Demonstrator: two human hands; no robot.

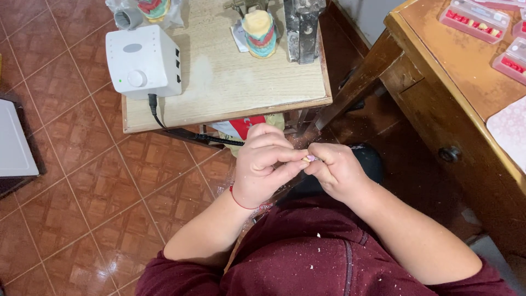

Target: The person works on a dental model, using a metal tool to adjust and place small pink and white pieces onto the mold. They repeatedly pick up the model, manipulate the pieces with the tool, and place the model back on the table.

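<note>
My left hand [262,164] and my right hand [337,171] meet over my lap, fingertips together. Between them is a small pink and white piece [309,158], pinched by my right thumb and forefinger. My left hand is curled shut; a black cord [219,140] from the white control box [143,61] runs into it, and the tool on the cord's end is hidden inside the fist. A thin red string circles my left wrist. White dust flecks my dark red sleeves and my fingers.
A small wooden table [246,87] ahead carries the control box, a striped wax cylinder [259,34], a metal block [301,27] and a plastic bag. A wooden desk [438,71] with a drawer knob stands at right, holding clear boxes [475,20] of red pieces. A white panel [13,142] lies left on the tiled floor.
</note>
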